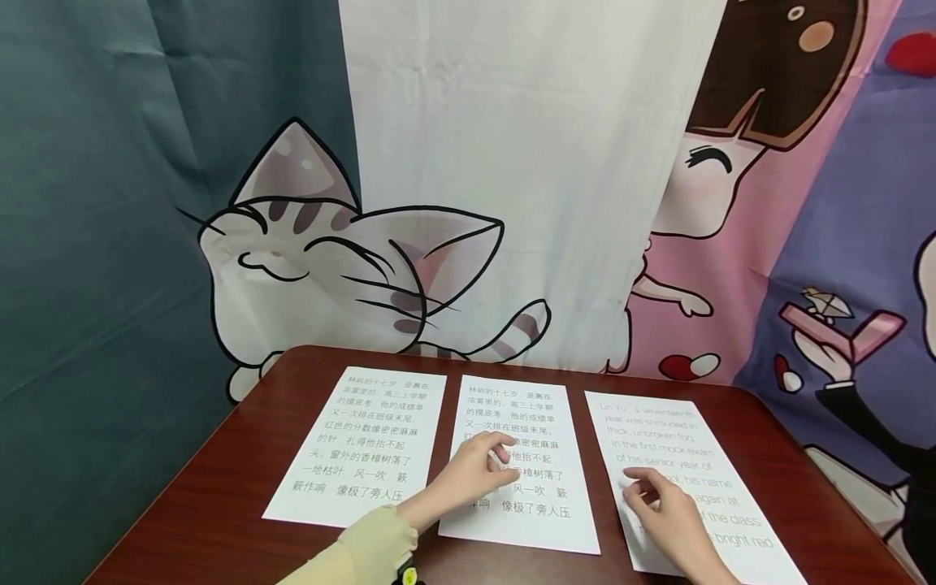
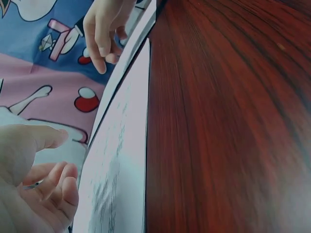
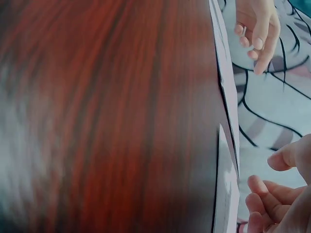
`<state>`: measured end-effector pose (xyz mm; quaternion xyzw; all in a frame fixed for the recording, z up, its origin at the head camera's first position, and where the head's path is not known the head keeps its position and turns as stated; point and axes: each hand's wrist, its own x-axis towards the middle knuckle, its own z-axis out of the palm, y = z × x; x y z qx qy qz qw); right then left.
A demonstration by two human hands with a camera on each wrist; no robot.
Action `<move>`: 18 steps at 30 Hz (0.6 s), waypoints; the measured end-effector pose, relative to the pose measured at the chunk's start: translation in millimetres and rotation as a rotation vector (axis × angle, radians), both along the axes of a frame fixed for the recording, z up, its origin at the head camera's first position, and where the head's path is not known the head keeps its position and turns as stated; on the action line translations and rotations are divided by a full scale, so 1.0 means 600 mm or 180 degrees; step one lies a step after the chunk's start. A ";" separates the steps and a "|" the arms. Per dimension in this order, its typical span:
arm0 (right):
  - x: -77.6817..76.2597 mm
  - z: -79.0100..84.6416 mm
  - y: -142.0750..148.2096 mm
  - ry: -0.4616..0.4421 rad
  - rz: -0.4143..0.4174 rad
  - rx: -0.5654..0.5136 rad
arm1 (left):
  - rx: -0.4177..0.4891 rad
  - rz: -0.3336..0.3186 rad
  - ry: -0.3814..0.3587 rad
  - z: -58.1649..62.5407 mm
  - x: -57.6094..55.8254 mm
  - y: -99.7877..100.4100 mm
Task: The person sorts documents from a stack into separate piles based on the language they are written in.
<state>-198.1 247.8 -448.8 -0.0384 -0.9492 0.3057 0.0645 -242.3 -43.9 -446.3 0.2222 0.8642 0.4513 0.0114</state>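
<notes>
Three white printed sheets lie side by side on the table: a left sheet [image 1: 366,443] and a middle sheet [image 1: 537,520] with Chinese text, and a right sheet [image 1: 702,455] with English text. My left hand [image 1: 475,470] hovers over the middle sheet, hiding some of its lines. Its thumb and fingers are loosely bent with a gap between them, and nothing is in them. Over the lower left part of the right sheet is my right hand [image 1: 667,516], also loosely curled around nothing. Both wrist views show these hands raised above the paper.
The dark red wooden table [image 1: 212,487] carries the sheets. Behind its far edge hangs a cloth backdrop [image 1: 526,162] printed with a cartoon cat and figures. My left sleeve [image 1: 373,544] is pale yellow, with a dark band at the wrist.
</notes>
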 end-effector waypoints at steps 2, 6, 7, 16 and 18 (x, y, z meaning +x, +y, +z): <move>0.002 -0.002 -0.009 0.0003 0.0052 -0.0003 | -0.0032 0.0051 0.0027 -0.001 0.001 -0.012; 0.007 -0.007 -0.023 0.0000 0.0175 -0.0020 | -0.0074 0.0152 0.0124 -0.006 0.005 -0.033; 0.007 -0.008 -0.027 -0.0011 0.0213 -0.0026 | -0.0079 0.0168 0.0138 -0.007 0.007 -0.038; 0.007 -0.008 -0.057 0.0023 0.0311 0.0209 | -0.0089 0.0219 0.0204 -0.016 0.018 -0.083; 0.006 -0.007 -0.061 0.0021 0.0324 0.0250 | -0.0109 0.0252 0.0216 -0.016 0.020 -0.092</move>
